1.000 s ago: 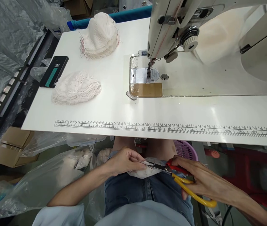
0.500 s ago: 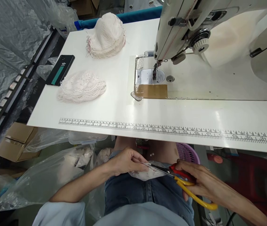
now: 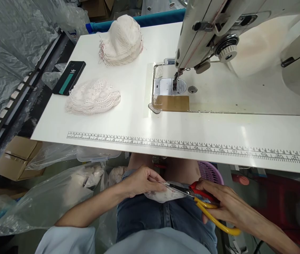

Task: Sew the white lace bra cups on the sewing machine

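Over my lap, below the table edge, my left hand [image 3: 142, 181] is closed on a small pale lace fabric piece [image 3: 162, 195]. My right hand [image 3: 220, 204] grips scissors [image 3: 205, 206] with red and yellow handles. Their blades point left and lie on the top edge of the fabric piece, close to my left fingertips. Both hands are just in front of the white sewing table [image 3: 139, 116].
A sewing machine [image 3: 232, 42] stands at the table's right, needle plate [image 3: 168, 86] toward the middle. Two stacks of lace cups [image 3: 93, 100] [image 3: 122, 40] and a black phone [image 3: 69, 77] lie at left. Plastic bags [image 3: 44, 201], cardboard boxes [image 3: 15, 158] and a purple basket [image 3: 209, 171] sit under the table.
The view has shifted slightly, so the table appears further right. My hands stay in place with the scissors on the fabric edge.
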Demonstrator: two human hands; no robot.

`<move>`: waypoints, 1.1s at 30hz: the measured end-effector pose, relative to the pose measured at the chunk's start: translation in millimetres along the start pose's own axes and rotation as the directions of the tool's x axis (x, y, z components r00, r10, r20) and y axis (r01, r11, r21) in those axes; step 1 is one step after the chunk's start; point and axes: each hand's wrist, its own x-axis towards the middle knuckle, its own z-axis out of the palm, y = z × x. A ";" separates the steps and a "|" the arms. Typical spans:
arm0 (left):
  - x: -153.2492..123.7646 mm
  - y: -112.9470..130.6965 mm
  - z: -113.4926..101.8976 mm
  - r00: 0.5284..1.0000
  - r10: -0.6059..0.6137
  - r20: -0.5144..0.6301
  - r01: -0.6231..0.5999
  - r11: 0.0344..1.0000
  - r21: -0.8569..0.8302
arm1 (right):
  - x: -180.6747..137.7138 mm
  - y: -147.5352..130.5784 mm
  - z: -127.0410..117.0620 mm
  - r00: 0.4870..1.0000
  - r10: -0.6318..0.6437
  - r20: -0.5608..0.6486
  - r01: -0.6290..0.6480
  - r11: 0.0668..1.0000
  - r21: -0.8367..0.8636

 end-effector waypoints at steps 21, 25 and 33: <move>2.2 -3.7 -0.1 1.000 0.018 0.015 -0.018 1.000 0.005 | 1.0 -3.2 0.0 1.000 -0.001 -0.004 0.001 0.999 0.034; 3.5 -4.1 0.1 0.999 0.041 0.017 -0.041 0.999 -0.006 | 1.5 0.1 3.2 0.999 -0.006 -0.042 0.006 1.000 0.006; 3.8 -6.0 0.7 0.999 0.053 0.011 -0.054 0.998 0.017 | 0.8 5.0 6.0 0.998 -0.018 -0.061 0.017 1.000 -0.017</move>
